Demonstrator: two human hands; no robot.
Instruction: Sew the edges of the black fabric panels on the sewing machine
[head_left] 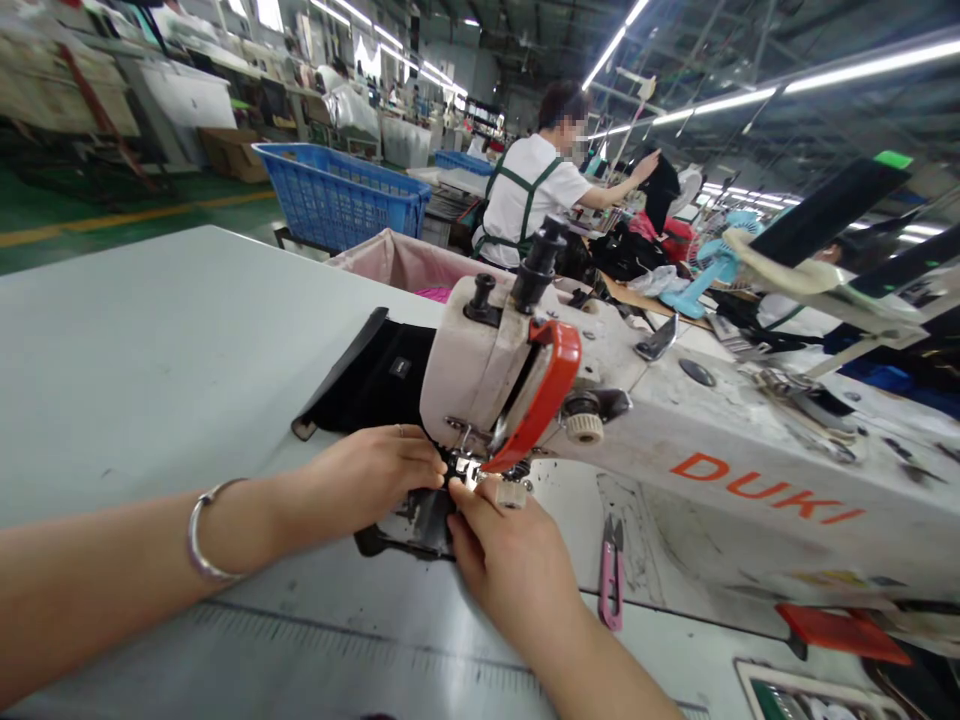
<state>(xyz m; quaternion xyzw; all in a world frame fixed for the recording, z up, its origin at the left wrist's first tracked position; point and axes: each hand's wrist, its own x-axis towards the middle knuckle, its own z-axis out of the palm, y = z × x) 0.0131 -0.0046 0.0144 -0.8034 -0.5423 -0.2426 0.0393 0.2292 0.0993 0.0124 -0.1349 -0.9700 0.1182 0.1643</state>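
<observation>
A black fabric piece (pixel 379 375) with a small label lies under the head of the white sewing machine (pixel 630 400), reaching from the far side to the near side of the presser foot. My left hand (pixel 382 465) is closed, fingers together and pinching the fabric just left of the needle area. Close beside it, my right hand (pixel 517 540) has its fingertips drawn together on the fabric at the front of the presser foot. The needle itself is hard to make out behind the fingers and the red guard (pixel 544 395).
Pink-handled thread snips (pixel 611 590) lie right of my right hand. A ruler scale runs along the table (pixel 150 350) near its front. Behind the machine are a pink fabric-lined bin (pixel 386 255), a blue basket (pixel 341 195) and a co-worker (pixel 529 185) holding up dark cloth.
</observation>
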